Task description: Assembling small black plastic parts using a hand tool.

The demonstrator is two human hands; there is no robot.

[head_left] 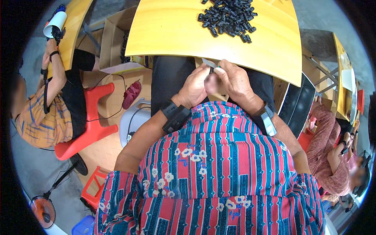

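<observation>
My left hand (194,87) and my right hand (236,81) are close together over my lap, just off the front edge of the yellow table (164,35). A small flat grey blade (208,62) juts out toward the upper left from between the fingertips; my right hand is closed on its end, where a bit of green shows. My left hand is also closed, its fingers curled right beside the blade; what it holds is hidden. On the table beyond my hands lies a loose pile of small black plastic parts (229,17).
An open cardboard box (111,43) stands left of the table. Beside my left side are a red stool (88,129) and a pale stool (135,117). One person (47,113) sits at left by another table; more people (333,152) sit at right. A fan (44,211) stands lower left.
</observation>
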